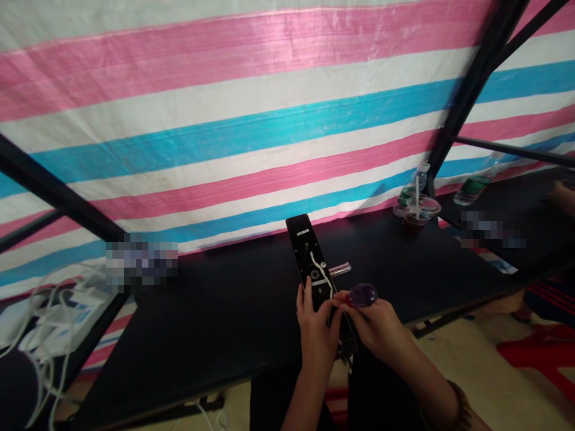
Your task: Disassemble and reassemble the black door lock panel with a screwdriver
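A long black plate-like device (299, 230) with a white wire (316, 261) lies on the black table, its lower end at the front edge. My left hand (317, 323) rests on the device, fingers spread along its left side, thumb and a finger close to the wire. A screwdriver with a dark purple, rounded handle (363, 295) is in my right hand (375, 323), over the device's right side. The fingertips of both hands nearly meet there. The screwdriver's tip is hidden. A lever handle (340, 269) sticks out to the right of the device.
A plastic cup with a straw (421, 209) and a clear bottle (421, 173) stand at the table's back right. White cables (51, 335) and white boxes (76, 311) are at the left. A person's hand (563, 194) shows at the right edge, near a red stool (539, 353).
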### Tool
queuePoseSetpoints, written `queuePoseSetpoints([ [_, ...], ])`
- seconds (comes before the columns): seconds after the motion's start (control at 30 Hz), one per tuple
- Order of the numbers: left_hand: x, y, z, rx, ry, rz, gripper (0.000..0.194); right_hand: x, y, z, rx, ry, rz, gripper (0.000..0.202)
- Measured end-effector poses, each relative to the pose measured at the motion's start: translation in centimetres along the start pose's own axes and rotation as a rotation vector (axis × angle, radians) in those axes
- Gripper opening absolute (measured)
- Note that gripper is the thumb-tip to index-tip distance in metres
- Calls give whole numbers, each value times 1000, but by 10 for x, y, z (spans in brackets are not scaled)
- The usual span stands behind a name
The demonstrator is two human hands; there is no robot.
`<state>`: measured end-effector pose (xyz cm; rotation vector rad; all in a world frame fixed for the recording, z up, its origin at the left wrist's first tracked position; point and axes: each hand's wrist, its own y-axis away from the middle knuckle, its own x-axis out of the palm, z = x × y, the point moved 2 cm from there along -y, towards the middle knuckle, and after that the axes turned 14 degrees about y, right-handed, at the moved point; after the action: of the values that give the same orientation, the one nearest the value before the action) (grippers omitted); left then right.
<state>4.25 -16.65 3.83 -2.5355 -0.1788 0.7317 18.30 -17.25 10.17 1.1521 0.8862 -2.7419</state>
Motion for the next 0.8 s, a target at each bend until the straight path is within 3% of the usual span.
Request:
queuePoseSetpoints([
  [0.2,-1,1,4,4,31,21,21,-2,-2,5,34,-40,47,23],
  [0.33,-1,3,7,2,32,22,27,-2,-5,9,15,-86,-41,15],
  [0.43,-3,2,4,7,36,14,22,-2,-7,10,13,-76,-115,19],
  [0.6,-4,0,2,10,41,9,16,-3,-5,6,-7,-19,-81,28],
  [0.8,-1,4,10,3,54,-5,27,-4,1,-5,12,13,-135,24],
])
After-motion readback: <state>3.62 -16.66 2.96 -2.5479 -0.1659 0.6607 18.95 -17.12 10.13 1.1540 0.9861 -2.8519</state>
